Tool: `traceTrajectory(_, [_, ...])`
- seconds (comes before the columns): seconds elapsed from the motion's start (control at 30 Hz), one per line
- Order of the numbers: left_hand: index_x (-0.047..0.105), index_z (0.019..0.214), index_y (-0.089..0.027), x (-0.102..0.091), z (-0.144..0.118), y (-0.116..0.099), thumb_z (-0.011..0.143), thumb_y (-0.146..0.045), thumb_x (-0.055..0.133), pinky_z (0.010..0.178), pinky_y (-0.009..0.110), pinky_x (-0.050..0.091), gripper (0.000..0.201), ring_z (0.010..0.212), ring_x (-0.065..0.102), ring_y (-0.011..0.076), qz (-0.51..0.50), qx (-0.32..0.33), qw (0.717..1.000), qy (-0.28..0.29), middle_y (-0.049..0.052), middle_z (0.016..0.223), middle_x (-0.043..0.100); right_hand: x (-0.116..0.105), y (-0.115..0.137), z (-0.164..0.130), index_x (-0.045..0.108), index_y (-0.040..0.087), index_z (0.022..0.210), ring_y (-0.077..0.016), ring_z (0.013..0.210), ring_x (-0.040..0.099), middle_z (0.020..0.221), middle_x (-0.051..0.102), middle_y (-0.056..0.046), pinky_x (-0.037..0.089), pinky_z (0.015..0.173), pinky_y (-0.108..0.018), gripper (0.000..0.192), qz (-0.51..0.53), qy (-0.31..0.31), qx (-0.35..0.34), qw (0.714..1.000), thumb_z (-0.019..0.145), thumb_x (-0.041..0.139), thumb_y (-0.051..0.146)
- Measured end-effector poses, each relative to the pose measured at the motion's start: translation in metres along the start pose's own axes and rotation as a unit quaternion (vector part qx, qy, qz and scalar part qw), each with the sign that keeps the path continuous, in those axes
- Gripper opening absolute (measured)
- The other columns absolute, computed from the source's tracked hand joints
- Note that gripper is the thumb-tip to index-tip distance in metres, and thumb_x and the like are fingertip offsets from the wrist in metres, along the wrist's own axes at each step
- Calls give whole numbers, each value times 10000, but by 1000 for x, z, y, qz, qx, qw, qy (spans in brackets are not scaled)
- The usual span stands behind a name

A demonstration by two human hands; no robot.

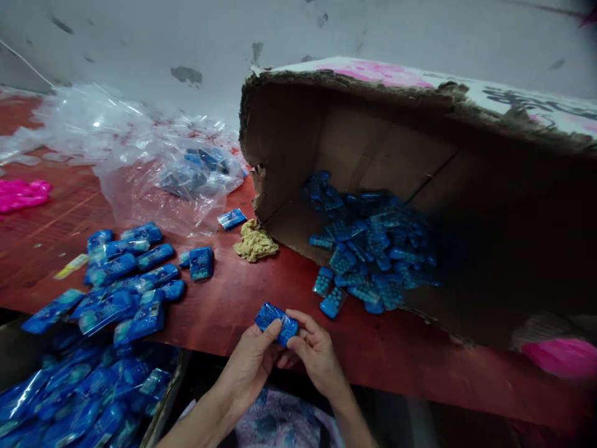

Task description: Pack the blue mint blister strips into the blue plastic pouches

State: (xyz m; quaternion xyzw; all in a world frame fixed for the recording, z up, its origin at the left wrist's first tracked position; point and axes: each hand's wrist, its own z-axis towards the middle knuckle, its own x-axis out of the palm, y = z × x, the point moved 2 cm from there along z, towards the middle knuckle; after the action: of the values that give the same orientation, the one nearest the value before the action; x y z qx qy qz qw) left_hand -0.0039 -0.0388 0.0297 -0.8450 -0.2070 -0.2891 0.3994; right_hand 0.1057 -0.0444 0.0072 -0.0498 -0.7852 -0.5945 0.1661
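Observation:
A small blue packet [267,315] with a shiny printed front is pinched between both hands above the table's front edge. My left hand [255,354] grips it from the left, the thumb lying across its face. My right hand [317,348] holds its right end with thumb and fingers. Ahead to the right, many clear containers of blue beads [373,242] with blue caps lie heaped in a cardboard box on its side. Two of these containers [323,282] rest at the box's opening. To the left, a pile of similar blue packets [125,280] lies on the table.
The torn cardboard box [289,124] fills the right side. Below the table at left, another box holds more blue packets [88,398]. Clear plastic bags [135,186], a crumpled yellowish cloth [255,241], a flat blue wrapper [232,218] and pink items [23,194] lie on the red table [233,298].

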Motion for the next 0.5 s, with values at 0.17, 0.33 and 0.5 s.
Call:
traceTrajectory(0.17, [579,664,-130,-2,2,-2,750,-346,576,469,254,371,233,455,490,101,-15,-9,1000,-16,16,582,588,2,-2,2,522,211,1125,-105,474,617,624,643,34,474,454,-188,443,26,0,12,1000,719,659,324])
traceTrajectory(0.33, [556,645,-141,-2,4,-6,755,-427,536,433,270,360,307,390,436,95,-33,-25,999,-19,-3,525,540,5,2,5,513,202,1114,-110,487,628,687,653,6,452,408,-163,426,62,23,25,997,728,649,323])
traceTrajectory(0.5, [588,785,-142,0,3,-9,777,-388,523,454,265,357,255,430,444,92,-49,-8,999,19,6,603,566,5,8,7,522,180,1085,-100,443,611,629,628,17,466,398,-168,345,35,7,7,999,795,561,364])
